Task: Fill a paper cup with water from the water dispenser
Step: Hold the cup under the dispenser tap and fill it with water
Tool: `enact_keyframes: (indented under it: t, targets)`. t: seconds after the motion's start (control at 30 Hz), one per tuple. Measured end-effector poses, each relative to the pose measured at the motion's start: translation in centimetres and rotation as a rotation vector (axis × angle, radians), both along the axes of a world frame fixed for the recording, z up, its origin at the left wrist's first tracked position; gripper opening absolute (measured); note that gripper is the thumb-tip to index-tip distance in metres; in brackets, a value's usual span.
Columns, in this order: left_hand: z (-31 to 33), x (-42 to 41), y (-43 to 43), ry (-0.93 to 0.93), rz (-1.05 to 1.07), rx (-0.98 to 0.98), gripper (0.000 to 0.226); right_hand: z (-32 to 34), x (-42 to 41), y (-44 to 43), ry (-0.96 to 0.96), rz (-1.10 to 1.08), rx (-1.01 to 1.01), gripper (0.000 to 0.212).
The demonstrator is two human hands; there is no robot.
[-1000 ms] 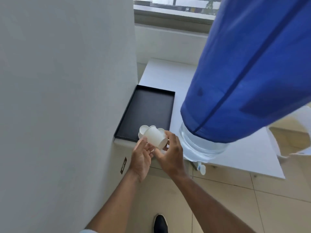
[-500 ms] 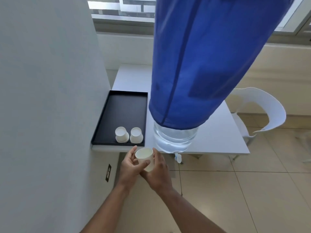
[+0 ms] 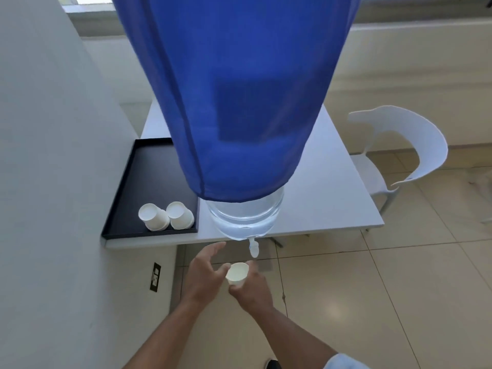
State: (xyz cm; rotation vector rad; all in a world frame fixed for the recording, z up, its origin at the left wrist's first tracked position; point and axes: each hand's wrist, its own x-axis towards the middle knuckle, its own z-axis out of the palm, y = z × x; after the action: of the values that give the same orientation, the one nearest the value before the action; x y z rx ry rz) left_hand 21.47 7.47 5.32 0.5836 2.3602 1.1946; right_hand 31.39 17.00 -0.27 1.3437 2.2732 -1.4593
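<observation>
A small white paper cup (image 3: 237, 272) is held upright, mouth up, in my right hand (image 3: 249, 287), just below and left of the dispenser's white tap (image 3: 253, 248). My left hand (image 3: 203, 272) is beside the cup on its left, fingers spread, thumb near the rim; the forefinger reaches toward the tap. The water dispenser is a large clear bottle (image 3: 243, 219) under a blue cloth cover (image 3: 234, 102), standing at the front edge of a white table (image 3: 327, 203). The cup looks empty.
A black tray (image 3: 149, 182) on the table's left holds two stacks of upside-down paper cups (image 3: 166, 215). A white wall (image 3: 53, 182) is close on the left. A white chair (image 3: 399, 155) stands right of the table. Tiled floor lies below.
The cup came off the stack at the tray, turned mouth up, and moved right and down to just under the tap. My left hand has loosened from the cup.
</observation>
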Motion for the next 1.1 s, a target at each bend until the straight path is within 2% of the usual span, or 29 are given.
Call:
enact_keyframes:
  t: [0.27,0.57,0.67,0.77,0.87,0.97,1.1]
  targets:
    - [-1.6,0.9,6.1,0.281,-0.28,-0.197,0.053,-2.7,-0.2,5.1,-0.051,-0.082,0.0,0.054]
    - [-2.3,2.1,7.5,0.566,-0.341,-0.355,0.044,-3.3,-0.9,7.5,0.054,-0.019,0.107,0.04]
    - [-2.2,1.8,7.5,0.622,-0.374,-0.366,0.034,-3.5,-1.1,7.5,0.088,-0.002,0.132,0.042]
    - [-2.0,1.4,7.6,0.606,-0.307,-0.334,0.01,-3.6,-1.3,7.5,0.108,-0.002,0.137,0.046]
    - [-2.0,1.1,8.3,0.503,-0.214,-0.323,0.02,-3.7,-1.6,7.4,0.109,0.0,0.142,0.045]
    - [-2.0,0.8,8.9,0.411,-0.177,-0.31,0.018,-3.7,-1.8,7.5,0.123,0.006,0.146,0.048]
    - [-2.1,0.4,9.0,0.435,-0.206,-0.344,0.016,-3.8,-1.9,7.7,0.143,-0.007,0.141,0.05]
